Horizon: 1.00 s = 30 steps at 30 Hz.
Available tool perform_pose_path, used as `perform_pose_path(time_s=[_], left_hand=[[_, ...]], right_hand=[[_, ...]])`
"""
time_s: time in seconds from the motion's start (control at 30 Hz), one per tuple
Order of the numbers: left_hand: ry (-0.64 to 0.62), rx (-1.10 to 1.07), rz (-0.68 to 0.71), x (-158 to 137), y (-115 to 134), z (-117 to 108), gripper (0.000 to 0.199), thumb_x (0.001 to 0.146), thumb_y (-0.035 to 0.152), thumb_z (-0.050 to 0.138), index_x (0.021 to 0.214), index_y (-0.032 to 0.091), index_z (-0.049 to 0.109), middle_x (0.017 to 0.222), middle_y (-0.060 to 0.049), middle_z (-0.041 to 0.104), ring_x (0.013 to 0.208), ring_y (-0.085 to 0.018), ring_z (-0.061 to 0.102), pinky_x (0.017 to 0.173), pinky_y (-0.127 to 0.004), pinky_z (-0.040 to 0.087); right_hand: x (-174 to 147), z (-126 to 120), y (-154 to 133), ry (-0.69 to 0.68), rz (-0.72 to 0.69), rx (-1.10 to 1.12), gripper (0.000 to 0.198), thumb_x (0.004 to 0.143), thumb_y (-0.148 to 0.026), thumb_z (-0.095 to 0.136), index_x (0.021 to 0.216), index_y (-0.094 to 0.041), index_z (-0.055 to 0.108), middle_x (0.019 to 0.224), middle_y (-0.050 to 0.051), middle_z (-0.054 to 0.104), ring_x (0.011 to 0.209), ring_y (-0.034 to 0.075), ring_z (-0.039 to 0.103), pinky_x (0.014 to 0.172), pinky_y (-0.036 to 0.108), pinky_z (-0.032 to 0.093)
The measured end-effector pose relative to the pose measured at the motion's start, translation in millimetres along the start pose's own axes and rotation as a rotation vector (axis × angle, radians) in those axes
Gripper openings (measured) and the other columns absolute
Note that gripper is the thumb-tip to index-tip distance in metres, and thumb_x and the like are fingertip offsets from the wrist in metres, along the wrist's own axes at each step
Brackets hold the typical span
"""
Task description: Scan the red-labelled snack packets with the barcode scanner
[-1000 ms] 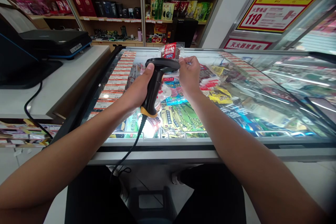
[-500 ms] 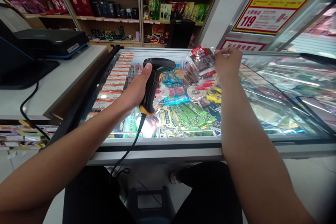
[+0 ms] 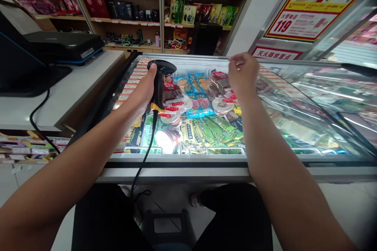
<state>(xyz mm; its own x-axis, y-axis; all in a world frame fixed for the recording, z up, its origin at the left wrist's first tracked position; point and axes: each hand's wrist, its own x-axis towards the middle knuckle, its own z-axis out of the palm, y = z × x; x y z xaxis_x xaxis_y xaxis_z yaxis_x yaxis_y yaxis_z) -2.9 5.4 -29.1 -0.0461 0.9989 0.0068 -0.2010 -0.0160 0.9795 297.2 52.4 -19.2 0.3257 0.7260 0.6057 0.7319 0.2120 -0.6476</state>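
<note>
Two bare hands over one glass-topped freezer chest (image 3: 206, 164). Left hand (image 3: 143, 88) wrapped tight around the grip of one black barcode scanner (image 3: 160, 80), held upright above the chest's left end, head uppermost, one black cable (image 3: 144, 160) trailing down off the chest's front edge. Right hand (image 3: 244, 72) raised over the chest's middle, back toward the camera, fingers curled together with thumb and forefinger pinched; whether anything sits between them, impossible to tell. Both forearms stretched forward from the chest's near side. One clear snack packet with a red label (image 3: 219, 80) lying on the glass just left of the right hand. One black monitor (image 3: 17, 59) on the white bench (image 3: 67, 86) left of the chest.
</note>
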Motion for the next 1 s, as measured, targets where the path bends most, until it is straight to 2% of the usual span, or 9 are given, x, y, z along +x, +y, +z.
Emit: perform_pose_path(time_s=[0.1,0.17,0.23,0.5,0.6,0.7,0.83,0.9,1.0], left_hand=[[-0.018,-0.039,-0.040,5.5,-2.9,-1.2,0.063,0.085,0.076,0.059,0.117,0.024,0.073,0.088,-0.008,0.079,0.097,-0.028,0.077,0.082,-0.034,0.061],[-0.041,-0.052,-0.074,6.8,-5.8,-0.1,0.065,0.086,0.078,0.057,0.119,0.023,0.072,0.087,-0.009,0.078,0.095,-0.029,0.077,0.082,-0.036,0.062],[-0.066,-0.057,-0.104,6.7,-8.3,1.6,0.067,0.087,0.079,0.054,0.117,0.022,0.073,0.085,-0.010,0.078,0.092,-0.030,0.078,0.080,-0.038,0.062],[-0.056,-0.003,-0.167,2.0,-13.3,4.8,0.074,0.084,0.085,0.050,0.114,0.022,0.072,0.081,-0.010,0.076,0.085,-0.030,0.078,0.072,-0.037,0.062],[-0.063,-0.034,-0.139,-0.1,-14.4,6.3,0.073,0.084,0.085,0.051,0.116,0.022,0.072,0.082,-0.010,0.076,0.087,-0.030,0.078,0.076,-0.037,0.063],[-0.077,-0.048,-0.105,-5.4,-11.7,10.9,0.071,0.087,0.082,0.050,0.116,0.021,0.071,0.084,-0.010,0.077,0.091,-0.029,0.078,0.080,-0.038,0.063],[-0.111,-0.059,-0.045,-11.2,-7.1,15.6,0.072,0.091,0.080,0.044,0.119,0.019,0.071,0.090,-0.011,0.079,0.097,-0.029,0.077,0.083,-0.037,0.063],[-0.103,-0.039,-0.016,-10.9,-7.3,14.4,0.072,0.091,0.081,0.043,0.119,0.020,0.071,0.092,-0.010,0.079,0.098,-0.028,0.077,0.082,-0.036,0.063],[-0.090,0.049,0.007,-10.4,-10.2,10.9,0.071,0.090,0.082,0.045,0.115,0.021,0.072,0.092,-0.009,0.079,0.094,-0.025,0.076,0.077,-0.032,0.061]], right_hand=[[-31.3,22.8,-44.0,-0.362,0.123,0.251,0.015,0.090,-0.015,0.058,0.098,-0.021,0.070,0.089,0.008,0.074,0.080,0.024,0.071,0.074,0.038,0.056],[-52.3,36.1,-62.6,-0.580,0.177,0.276,0.009,0.089,-0.018,0.065,0.095,-0.020,0.071,0.093,0.009,0.075,0.079,0.023,0.070,0.071,0.037,0.056],[-67.2,45.0,-70.5,-0.680,0.211,0.286,0.009,0.087,-0.020,0.069,0.096,-0.019,0.071,0.098,0.010,0.074,0.081,0.023,0.070,0.070,0.035,0.055],[-72.6,57.5,-64.2,-0.628,0.437,0.505,0.027,0.087,-0.018,0.072,0.113,-0.017,0.069,0.100,0.007,0.071,0.088,0.016,0.066,0.072,0.026,0.050],[-70.9,60.9,-63.3,-0.593,0.545,0.643,0.020,0.086,-0.009,0.069,0.103,-0.018,0.067,0.086,0.002,0.067,0.076,0.012,0.061,0.069,0.023,0.048],[-70.0,63.4,-62.3,-0.573,0.624,0.860,0.020,0.085,0.001,0.063,0.082,-0.019,0.061,0.070,-0.002,0.058,0.062,0.009,0.053,0.062,0.021,0.046],[-69.2,63.3,-62.9,-0.668,0.662,0.995,0.020,0.091,-0.003,0.061,0.079,-0.018,0.064,0.079,0.002,0.064,0.069,0.011,0.060,0.066,0.022,0.053],[-66.1,62.8,-61.3,-0.593,0.636,0.978,0.018,0.094,-0.006,0.060,0.084,-0.018,0.068,0.082,0.003,0.066,0.072,0.011,0.061,0.066,0.022,0.053],[-55.2,64.6,-48.6,-0.351,0.500,0.880,0.010,0.094,-0.014,0.063,0.096,-0.019,0.071,0.083,0.001,0.065,0.069,0.011,0.059,0.060,0.022,0.050]])
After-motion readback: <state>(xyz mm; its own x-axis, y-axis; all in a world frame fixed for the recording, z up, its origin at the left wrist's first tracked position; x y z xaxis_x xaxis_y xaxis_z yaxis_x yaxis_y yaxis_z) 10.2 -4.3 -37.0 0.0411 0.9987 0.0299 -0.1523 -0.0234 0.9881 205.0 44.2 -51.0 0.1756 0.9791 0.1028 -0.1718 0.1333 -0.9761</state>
